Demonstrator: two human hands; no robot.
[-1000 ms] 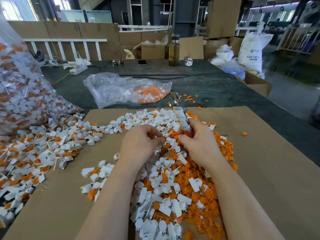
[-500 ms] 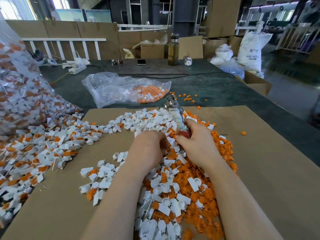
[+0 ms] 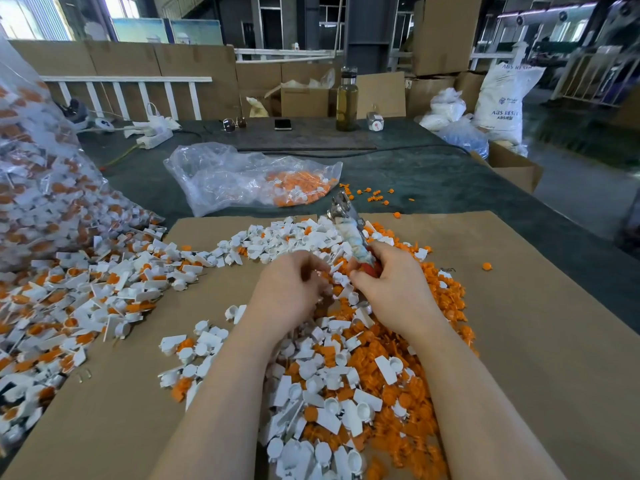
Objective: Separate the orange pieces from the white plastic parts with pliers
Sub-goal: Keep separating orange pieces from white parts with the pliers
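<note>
Right hand (image 3: 394,289) grasps the pliers (image 3: 348,230) by the wrapped handles, metal head pointing away above the knuckles. Left hand (image 3: 289,292), fingers curled down into the heap beside it, appears to pinch a small part; blur hides which. White plastic parts (image 3: 277,239) lie beyond and below both hands, orange pieces (image 3: 446,299) mostly right, on cardboard (image 3: 536,341).

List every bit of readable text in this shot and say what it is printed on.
"ABS RESIN": on the white sack, far right; only partly legible, cut off at its top.
"ABS" plus small characters beneath: same sack, characters too blurred to read.
Logo text mid-sack: too small to read.
Dark mark on the cardboard sheet near the orange pieces: unreadable.
</note>
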